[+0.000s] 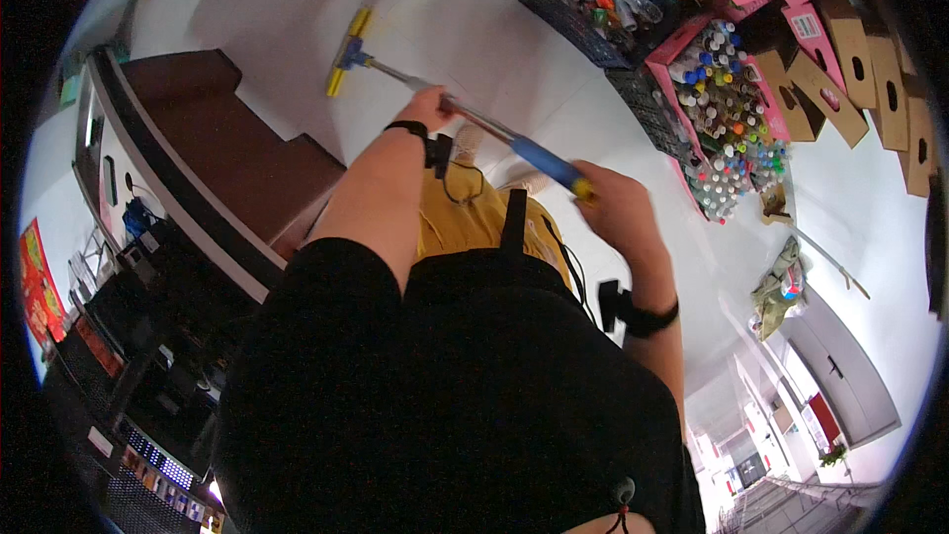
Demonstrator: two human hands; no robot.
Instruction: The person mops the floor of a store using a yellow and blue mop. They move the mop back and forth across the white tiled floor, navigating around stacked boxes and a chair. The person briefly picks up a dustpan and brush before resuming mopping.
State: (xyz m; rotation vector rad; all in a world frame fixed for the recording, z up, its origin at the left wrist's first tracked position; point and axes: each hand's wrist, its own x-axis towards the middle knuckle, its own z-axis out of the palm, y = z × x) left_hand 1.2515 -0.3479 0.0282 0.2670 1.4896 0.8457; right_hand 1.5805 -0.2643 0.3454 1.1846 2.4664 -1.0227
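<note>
A sponge mop slants across the view, its yellow sponge head (359, 24) resting on the pale floor at the upper left. A blue fitting joins the head to a metal shaft (482, 121). Partway up that shaft, my left hand (430, 110) is closed around it. At the top end, my right hand (619, 204) grips the mop by its blue handle (545, 161), near the yellow end cap. Both wrists wear black straps with small black devices. Below the shaft are my yellow trousers or skirt and parts of my shoes.
Along the left runs a brown counter (222, 141) with a dark top edge. A dark crate (571, 22) of bottles and cans and a pink box (671, 81) packed with capped bottles stand at the upper right. Cut cardboard boxes (852, 63) line the wall beyond, near a green sack (777, 289).
</note>
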